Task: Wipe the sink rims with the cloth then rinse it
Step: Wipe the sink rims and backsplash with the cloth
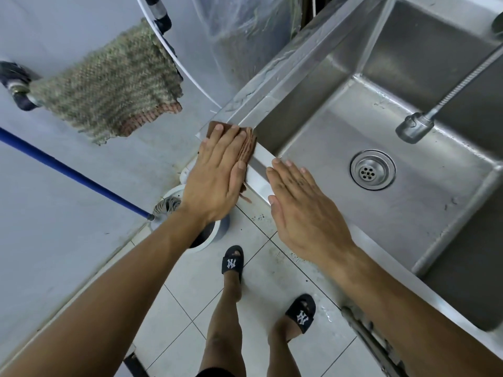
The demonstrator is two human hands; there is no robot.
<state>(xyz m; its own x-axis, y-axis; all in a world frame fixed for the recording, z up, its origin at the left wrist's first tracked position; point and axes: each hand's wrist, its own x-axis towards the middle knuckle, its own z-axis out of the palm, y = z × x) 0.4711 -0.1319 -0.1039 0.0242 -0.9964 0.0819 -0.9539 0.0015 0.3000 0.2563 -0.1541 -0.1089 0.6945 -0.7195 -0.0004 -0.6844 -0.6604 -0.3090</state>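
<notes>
A steel sink (pixel 280 85) with a round drain (pixel 372 170) fills the right side. A brown cloth (pixel 248 148) lies on the sink's near left corner rim. My left hand (pixel 217 172) presses flat on the cloth, fingers together, covering most of it. My right hand (pixel 302 210) rests flat and empty on the front rim just to the right, fingers reaching over the basin's edge. A pull-out faucet head (pixel 415 127) on a spring hose hangs over the basin; no water runs from it.
A knitted green-brown rag (pixel 109 88) hangs on a wall bar at the left. A blue mop handle (pixel 68 170) slants down to a white bucket (pixel 215 235) on the tiled floor below the sink corner. My feet in black slippers stand on the tiles.
</notes>
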